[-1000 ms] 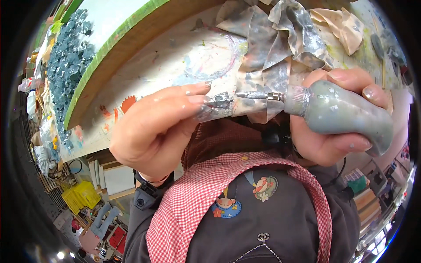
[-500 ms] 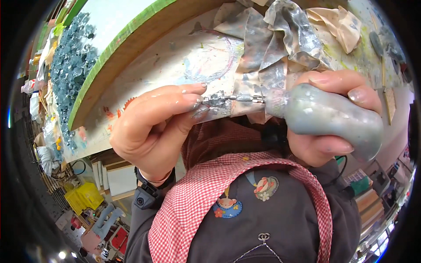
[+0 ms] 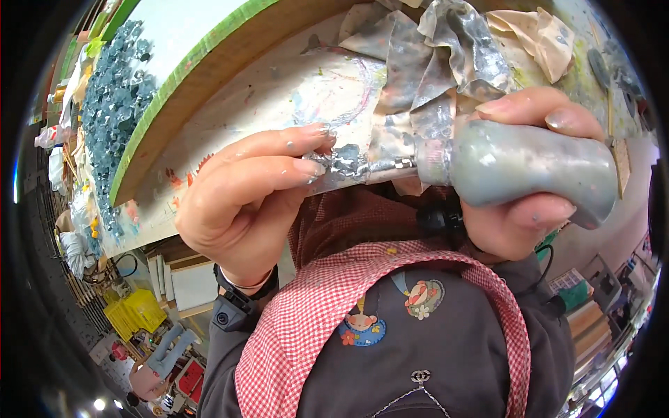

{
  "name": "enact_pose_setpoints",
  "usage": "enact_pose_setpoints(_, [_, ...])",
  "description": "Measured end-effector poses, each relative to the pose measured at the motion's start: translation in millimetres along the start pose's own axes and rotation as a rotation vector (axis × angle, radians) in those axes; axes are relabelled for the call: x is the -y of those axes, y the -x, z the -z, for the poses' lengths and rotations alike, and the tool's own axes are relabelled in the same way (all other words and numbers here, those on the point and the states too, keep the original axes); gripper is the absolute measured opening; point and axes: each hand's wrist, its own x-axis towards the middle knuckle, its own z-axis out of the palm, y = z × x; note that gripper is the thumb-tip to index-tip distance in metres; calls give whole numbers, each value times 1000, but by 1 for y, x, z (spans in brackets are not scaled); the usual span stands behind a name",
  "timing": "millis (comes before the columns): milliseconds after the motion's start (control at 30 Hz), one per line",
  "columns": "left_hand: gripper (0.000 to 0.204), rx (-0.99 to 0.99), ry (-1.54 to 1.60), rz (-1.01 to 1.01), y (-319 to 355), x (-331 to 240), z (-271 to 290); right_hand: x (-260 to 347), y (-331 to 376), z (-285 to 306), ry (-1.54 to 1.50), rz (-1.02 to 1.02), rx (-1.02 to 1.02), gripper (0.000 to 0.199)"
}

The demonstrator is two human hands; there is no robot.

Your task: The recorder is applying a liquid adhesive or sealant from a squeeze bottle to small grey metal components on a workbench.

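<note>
My right hand (image 3: 529, 212) is wrapped round a smooth grey squeeze bottle (image 3: 536, 167), held on its side with its ridged collar (image 3: 435, 161) facing left. A narrow nozzle with a black-and-white patterned band (image 3: 403, 164) sticks out of the collar toward my left hand (image 3: 244, 184). Its thumb and fingers are closed near the nozzle's tip; whatever they pinch is too small and hidden to make out. Grey smears mark the fingertips. Behind the nozzle lies a grey-stained cloth strip (image 3: 397, 97).
Crumpled grey-smeared cloth (image 3: 463, 49) and a beige piece (image 3: 540, 42) lie at the back of the paint-stained table (image 3: 272, 90). A curved green-edged board (image 3: 195, 76) arches across the left. Beyond it are many small blue-grey pieces (image 3: 115, 104). A yellow basket (image 3: 136, 311) stands lower left.
The bottle has tilted closer to level, its base rising and shifting slightly right. The nozzle has turned a little, and my left fingertips have shifted slightly.
</note>
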Motion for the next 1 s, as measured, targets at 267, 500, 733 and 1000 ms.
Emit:
enact_pose_setpoints(267, [26, 31, -39, -6, -2, -1, -1, 0, 0, -1, -4, 15, -22, 58])
enact_pose_setpoints(500, [26, 62, -193, -52, -3, -3, 0, -2, 1, -1, -2, 26, -38, 59])
enact_pose_setpoints(733, [25, 32, -209, -65, -2, -4, -4, -4, 2, -4, 6, 53, -79, 59])
enact_pose_setpoints(1000, [28, -29, -203, 33, 1, -8, 2, -8, 2, -12, 82, 128, -222, 59])
